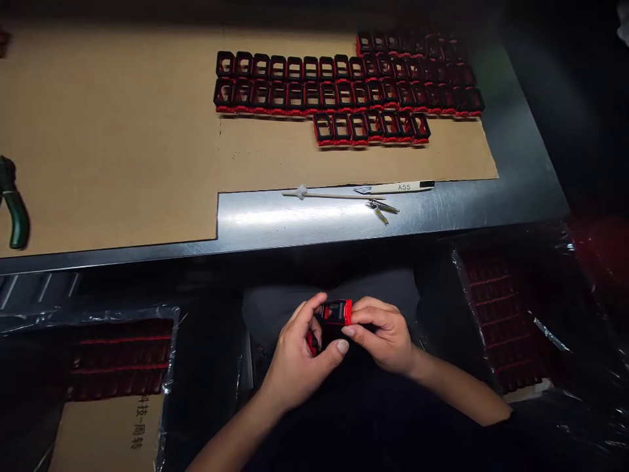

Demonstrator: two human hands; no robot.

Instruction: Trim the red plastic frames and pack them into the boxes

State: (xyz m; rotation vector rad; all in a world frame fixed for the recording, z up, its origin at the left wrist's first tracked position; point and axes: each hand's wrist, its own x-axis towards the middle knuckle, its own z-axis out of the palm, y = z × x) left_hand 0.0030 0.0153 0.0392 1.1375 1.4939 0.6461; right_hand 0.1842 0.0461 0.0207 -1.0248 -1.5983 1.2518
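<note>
Above my lap is a small red and black plastic frame (pixel 335 312), with a window-like opening in its side. My right hand (pixel 381 331) pinches its red end between thumb and fingers. Curled around the other end is my left hand (pixel 304 347), its index finger at the frame's far left corner and its thumb held away from it. More red plastic shows inside the left palm; whether it is a second frame I cannot tell. Many similar frames (pixel 295 95) stand in rows on cardboard (pixel 147 144) on the table.
A craft knife (pixel 398 188), a cotton-wrapped stick (pixel 334 196) and small nippers (pixel 383 210) lie near the metal table's front edge (pixel 275 226). Green-handled pliers (pixel 18 216) are at far left. Plastic-lined boxes of frames flank me, left (pixel 122 354) and right (pixel 506 321).
</note>
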